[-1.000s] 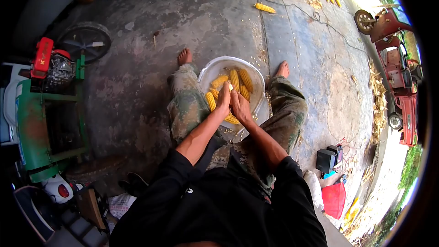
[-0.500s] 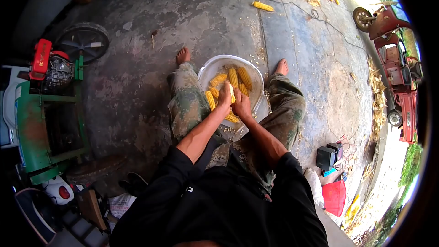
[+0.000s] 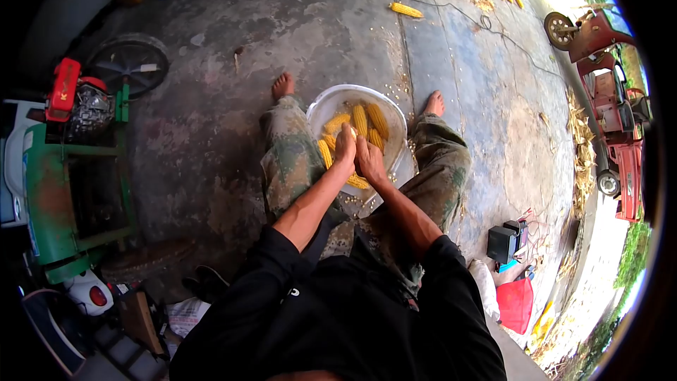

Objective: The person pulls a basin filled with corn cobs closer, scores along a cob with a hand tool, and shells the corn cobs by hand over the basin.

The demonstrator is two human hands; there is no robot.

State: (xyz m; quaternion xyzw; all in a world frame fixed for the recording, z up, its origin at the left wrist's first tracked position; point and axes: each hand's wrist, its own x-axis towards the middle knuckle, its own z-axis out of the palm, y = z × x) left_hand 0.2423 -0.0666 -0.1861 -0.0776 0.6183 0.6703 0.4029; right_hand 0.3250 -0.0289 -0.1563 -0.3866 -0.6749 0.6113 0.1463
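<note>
My left hand [image 3: 345, 148] is closed around a corn cob, of which only a pale tip shows above the fingers. Pressed close beside it, my right hand [image 3: 369, 158] is closed on the same cob, its fingers partly hidden. Both hands are over a white tub [image 3: 319, 107] between my legs. Several yellow corn cobs [image 3: 378, 121] lie in the tub around my hands.
Loose kernels [image 3: 399, 89] dot the concrete floor around the tub. A single cob [image 3: 405, 10] lies farther ahead, near a cable [image 3: 486, 25]. A green machine with a red engine [image 3: 63, 92] stands left; a red vehicle [image 3: 624, 141] is at the far right.
My right hand has shifted slightly up and closer to my left hand, covering most of the cob that showed between them. The tub and the other cobs look the same.
</note>
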